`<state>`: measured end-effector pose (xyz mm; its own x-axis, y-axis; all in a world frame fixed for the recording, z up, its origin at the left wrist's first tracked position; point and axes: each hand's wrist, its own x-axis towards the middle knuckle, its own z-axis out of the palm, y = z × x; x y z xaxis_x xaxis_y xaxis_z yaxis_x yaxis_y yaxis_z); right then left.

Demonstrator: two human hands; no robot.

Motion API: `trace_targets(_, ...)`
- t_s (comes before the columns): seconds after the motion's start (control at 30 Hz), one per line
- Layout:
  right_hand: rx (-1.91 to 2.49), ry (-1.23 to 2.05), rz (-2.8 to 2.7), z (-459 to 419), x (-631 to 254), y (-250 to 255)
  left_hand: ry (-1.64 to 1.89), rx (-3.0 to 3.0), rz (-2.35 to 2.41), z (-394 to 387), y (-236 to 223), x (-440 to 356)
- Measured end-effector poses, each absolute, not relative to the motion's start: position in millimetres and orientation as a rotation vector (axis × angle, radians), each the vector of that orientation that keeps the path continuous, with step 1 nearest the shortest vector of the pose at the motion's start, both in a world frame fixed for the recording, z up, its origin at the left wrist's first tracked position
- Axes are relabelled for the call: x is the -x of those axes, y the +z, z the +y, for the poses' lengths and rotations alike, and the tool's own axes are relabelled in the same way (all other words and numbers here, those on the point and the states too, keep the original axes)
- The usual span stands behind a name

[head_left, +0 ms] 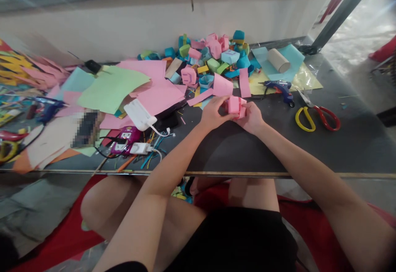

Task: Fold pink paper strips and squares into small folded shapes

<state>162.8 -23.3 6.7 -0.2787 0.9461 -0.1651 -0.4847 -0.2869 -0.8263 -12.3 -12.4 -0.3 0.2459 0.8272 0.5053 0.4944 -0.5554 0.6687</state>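
Note:
A small folded pink paper box [234,106] with a red line along it is held between both hands above the dark tabletop. My left hand [215,113] pinches its left side, thumb below and fingers above. From the right, my right hand [252,118] grips the box, its fingers partly hidden behind it. Just beyond the hands stands a curled pink paper piece [222,85], and a pink paper strip [244,83] lies to its right. Behind them is a heap of small folded paper boxes [213,64] in pink, blue, green and yellow.
Scissors [315,113] with yellow and red handles and a blue glue gun [280,86] lie at right, near a cardboard tube [278,60]. At left are coloured paper sheets [114,86], a purple power strip [126,138] with cables, and another glue gun [51,109].

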Motion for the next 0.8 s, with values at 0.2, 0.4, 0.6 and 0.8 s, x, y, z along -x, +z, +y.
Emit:
trace_targets(0.2,0.788,1.750,-0.855,-23,-162,5,1.133,-2.331,1.221,-11,-1,13)
trace_targets(0.4,0.810,1.637,-0.878,-23,-161,0,1.090,-2.427,1.274,-15,7,10)
trace_targets(0.6,0.792,1.565,-0.944,-23,-163,-1,1.086,-2.442,1.302,-20,17,9)
trace_targets(0.8,0.794,1.501,-0.954,-20,-166,-6,1.095,-2.319,1.355,-25,19,3)
